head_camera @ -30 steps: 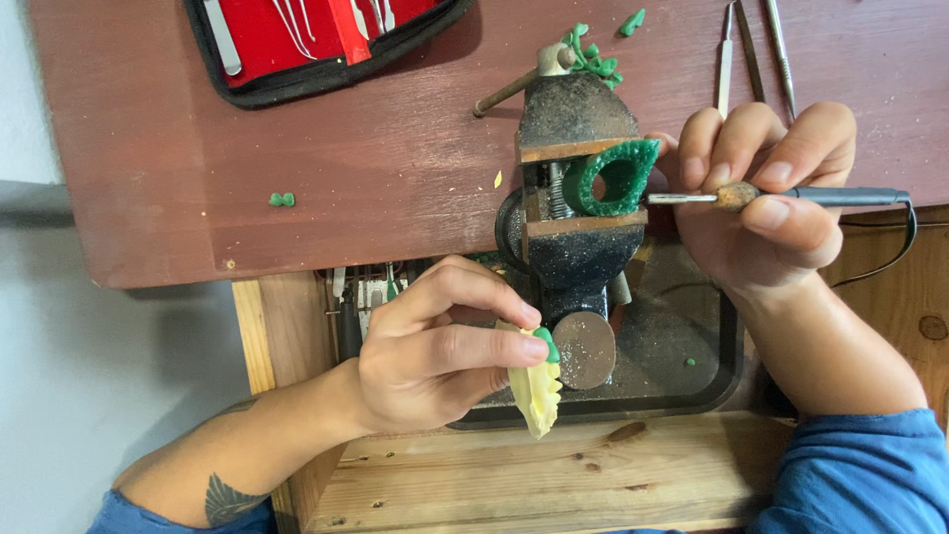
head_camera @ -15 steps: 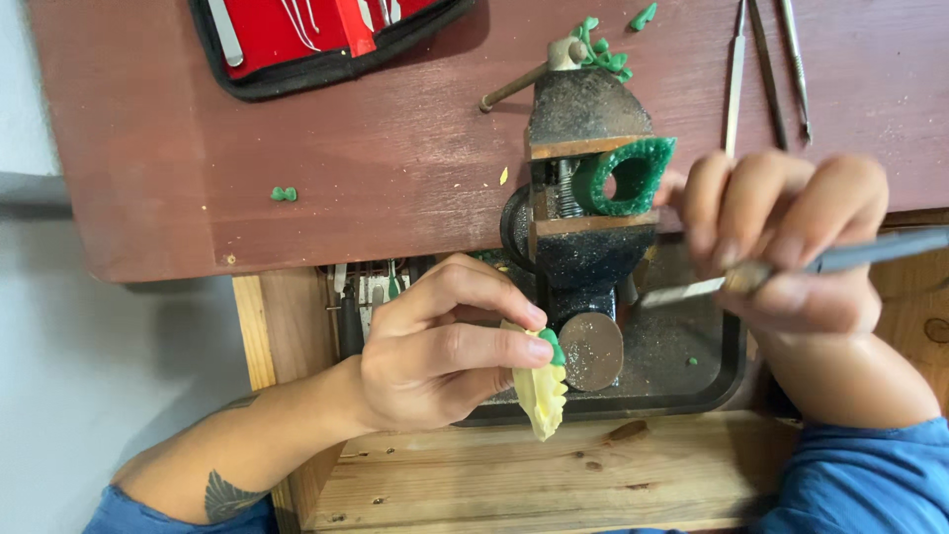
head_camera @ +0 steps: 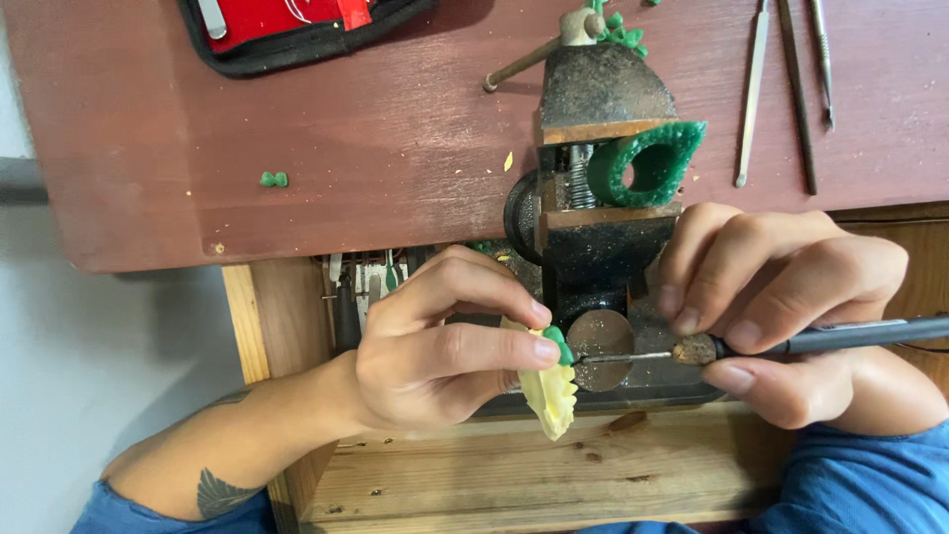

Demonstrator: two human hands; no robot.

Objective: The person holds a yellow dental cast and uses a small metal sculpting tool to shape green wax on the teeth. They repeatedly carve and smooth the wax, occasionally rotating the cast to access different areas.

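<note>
Below, a small green wax piece is pinched between the thumb and forefinger of the left hand, together with a pale yellow scalloped piece, in front of the bench vise. A pen-like heated tool is gripped by the right hand, fingers pressed together around its shaft, the fine tip brought up to the green piece. A green wax ring is clamped in the vise. Because the tip lies just beside the fingertips, a slip could burn them, and too long a contact could over-melt or deform the wax.
</note>
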